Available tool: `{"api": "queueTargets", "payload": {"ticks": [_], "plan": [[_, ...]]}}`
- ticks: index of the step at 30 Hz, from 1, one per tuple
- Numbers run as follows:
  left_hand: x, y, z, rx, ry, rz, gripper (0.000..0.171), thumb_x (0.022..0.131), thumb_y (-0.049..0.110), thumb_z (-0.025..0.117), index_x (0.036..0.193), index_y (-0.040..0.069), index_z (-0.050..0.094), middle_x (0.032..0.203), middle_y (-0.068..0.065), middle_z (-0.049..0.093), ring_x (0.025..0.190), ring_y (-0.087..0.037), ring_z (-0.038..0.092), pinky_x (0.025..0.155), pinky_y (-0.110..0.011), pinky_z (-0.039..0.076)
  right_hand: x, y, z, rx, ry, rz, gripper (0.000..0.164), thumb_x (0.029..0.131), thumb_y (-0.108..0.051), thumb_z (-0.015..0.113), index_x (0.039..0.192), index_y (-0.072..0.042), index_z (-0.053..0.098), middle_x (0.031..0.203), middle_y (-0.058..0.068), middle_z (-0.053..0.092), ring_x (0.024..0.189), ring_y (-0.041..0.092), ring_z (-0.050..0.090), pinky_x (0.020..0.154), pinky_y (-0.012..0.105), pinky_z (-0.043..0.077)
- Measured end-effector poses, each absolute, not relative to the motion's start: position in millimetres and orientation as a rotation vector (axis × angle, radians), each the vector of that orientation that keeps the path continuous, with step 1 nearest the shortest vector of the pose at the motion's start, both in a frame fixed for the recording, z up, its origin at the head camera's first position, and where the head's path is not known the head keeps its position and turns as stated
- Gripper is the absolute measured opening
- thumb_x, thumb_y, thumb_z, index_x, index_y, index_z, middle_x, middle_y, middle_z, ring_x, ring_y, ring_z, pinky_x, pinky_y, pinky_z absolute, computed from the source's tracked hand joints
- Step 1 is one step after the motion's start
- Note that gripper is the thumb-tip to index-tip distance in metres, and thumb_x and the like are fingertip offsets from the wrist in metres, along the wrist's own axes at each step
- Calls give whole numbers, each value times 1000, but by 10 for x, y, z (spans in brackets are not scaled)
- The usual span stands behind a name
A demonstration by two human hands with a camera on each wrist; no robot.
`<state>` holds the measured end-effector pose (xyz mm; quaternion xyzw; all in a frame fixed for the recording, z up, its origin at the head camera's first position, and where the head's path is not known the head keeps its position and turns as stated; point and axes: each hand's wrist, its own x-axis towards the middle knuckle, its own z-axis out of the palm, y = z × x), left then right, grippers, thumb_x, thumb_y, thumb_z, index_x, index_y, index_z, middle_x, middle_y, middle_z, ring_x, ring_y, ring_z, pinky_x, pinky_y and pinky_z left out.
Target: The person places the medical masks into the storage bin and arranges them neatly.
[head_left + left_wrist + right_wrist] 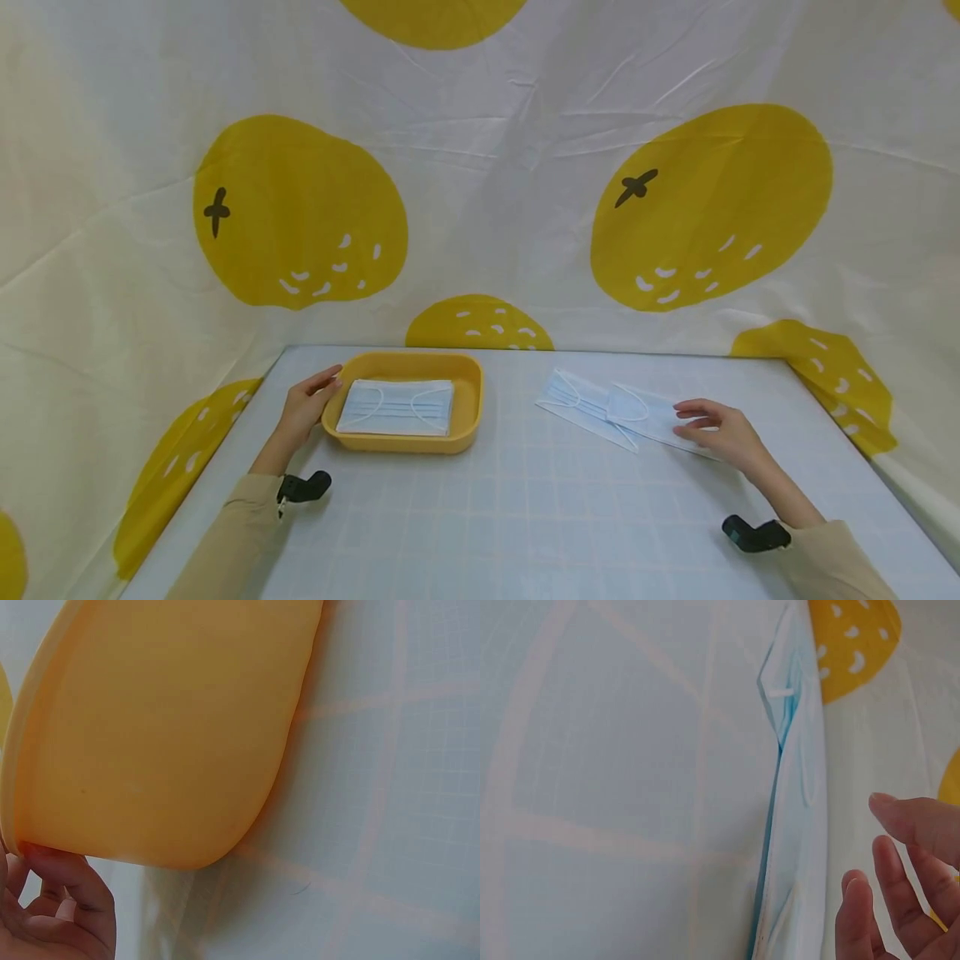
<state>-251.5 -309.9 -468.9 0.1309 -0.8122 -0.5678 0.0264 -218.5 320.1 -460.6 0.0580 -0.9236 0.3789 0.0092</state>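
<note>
On the left of the table stands a yellow plastic tray (467, 417). A light blue pleated face mask (395, 408) with white ear loops lies flat inside it. My left hand (302, 407) grips the tray's left rim, fingertips at the edge; the left wrist view shows the bent fingers (86, 881) against the tray wall. To the right, two more face masks lie overlapping, one angled on the left (570, 402) and one on the right (663, 415). Over the right mask's outer end hovers my right hand (718, 433), thumb and fingers apart, holding nothing.
A pale checked cloth (510, 517) covers the table. White fabric (495, 208) with big yellow fruit prints hangs behind and at both sides. Each wrist carries a small black camera, on the left (303, 487) and the right (753, 534).
</note>
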Motion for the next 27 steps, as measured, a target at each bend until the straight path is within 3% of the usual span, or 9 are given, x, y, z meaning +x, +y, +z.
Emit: {"api": "queueTargets", "payload": {"ticks": [3, 10, 18, 27], "plan": [[-2523, -3096, -4679, 412, -2506, -1763, 52, 98, 32, 54, 146, 15, 42, 142, -17, 43, 88, 2, 51, 69, -13, 52, -2173, 3289, -4624, 151, -2896, 1171, 44, 89, -26, 69, 124, 0, 60, 120, 23, 62, 96, 26, 62, 68, 16, 52], [-2535, -3085, -4670, 434, -2514, -1768, 51, 99, 30, 53, 146, 15, 42, 143, -17, 42, 87, 3, 51, 67, -14, 52, -2194, 3494, -4652, 70, -2940, 1128, 51, 89, -33, 68, 127, -2, 57, 124, 24, 61, 90, 4, 58, 71, 17, 49], [-2520, -3082, -4664, 427, -2508, -1759, 51, 99, 31, 53, 146, 14, 42, 142, -17, 43, 88, 3, 51, 68, -13, 52, -2231, 3636, -4687, 3, -2956, 1145, 62, 90, -37, 66, 135, 1, 48, 130, 28, 55, 102, 31, 60, 77, 35, 55], [-2507, -3089, -4648, 426, -2514, -1739, 51, 99, 31, 53, 146, 14, 42, 142, -17, 43, 86, 3, 50, 67, -13, 51, -2351, 3733, -4753, -8, -2955, 1150, 67, 89, -38, 68, 138, 2, 44, 131, 31, 52, 106, 39, 58, 80, 40, 56]]}}
